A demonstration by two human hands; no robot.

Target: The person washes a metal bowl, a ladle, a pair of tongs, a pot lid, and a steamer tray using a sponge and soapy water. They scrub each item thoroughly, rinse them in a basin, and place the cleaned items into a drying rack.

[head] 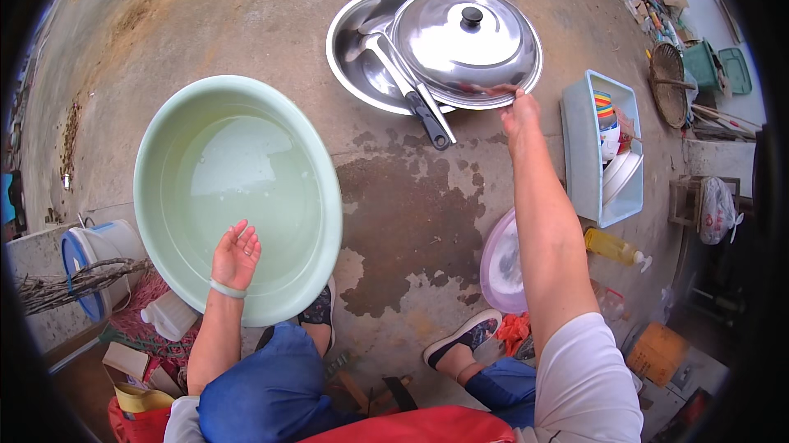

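Observation:
My left hand (pixel 237 257), palm up with fingers apart and nothing in it, is over the near side of a large pale green plastic basin (pixel 237 88) of clear water. My right hand (pixel 521 111) reaches forward and grips the near rim of a domed metal pan lid (pixel 462 42) with a black knob. The lid rests partly over a wide stainless steel bowl (pixel 354 76). Two long-handled utensils lean in that bowl beside the lid, a spatula (pixel 394 70) with a black handle end and another with a metal handle (pixel 434 111).
At the right stand a light blue plastic crate (pixel 579 153) of bowls and plates and a bottle of yellow liquid (pixel 610 247). A pink-rimmed basin (pixel 490 264) is partly behind my right arm. A white bucket (pixel 117 246) with a blue lid and dry sticks (pixel 80 276) lie left. Wet concrete (pixel 413 227) spreads between.

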